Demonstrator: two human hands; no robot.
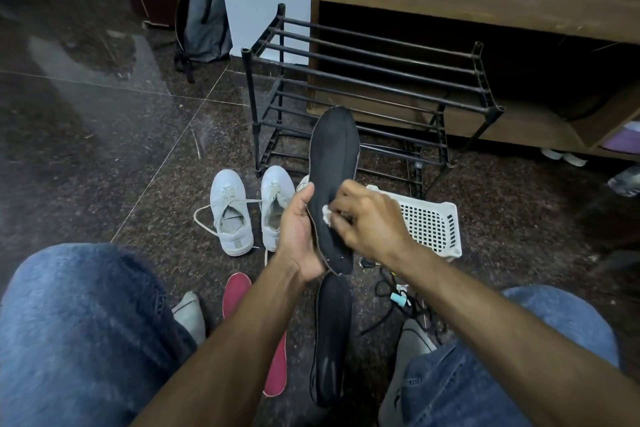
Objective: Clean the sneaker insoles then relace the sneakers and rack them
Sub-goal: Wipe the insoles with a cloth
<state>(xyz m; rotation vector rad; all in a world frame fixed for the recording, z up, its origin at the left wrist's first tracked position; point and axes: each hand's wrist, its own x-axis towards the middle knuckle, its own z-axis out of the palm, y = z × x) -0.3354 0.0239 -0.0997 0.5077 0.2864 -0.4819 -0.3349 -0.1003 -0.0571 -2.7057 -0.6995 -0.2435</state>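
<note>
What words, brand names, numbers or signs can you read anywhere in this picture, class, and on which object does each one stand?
None can be read.
White sneakers: no readable label; heel tabs blurred.
Black insole held by the left hand: plain.
Red insole: no print visible.
White basket: only perforations.

Two white sneakers (pixel 232 215) (pixel 276 204), three insoles (pixel 333 184) (pixel 332 340) (pixel 256 329), one rack (pixel 374 80), one basket (pixel 429 222).

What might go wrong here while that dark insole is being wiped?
The left hand grips only the lower part of the black insole, so its free top could flex under the wipe pinched by the right hand. The red insole, second black insole and cords lie underfoot and could be stepped on.
</note>
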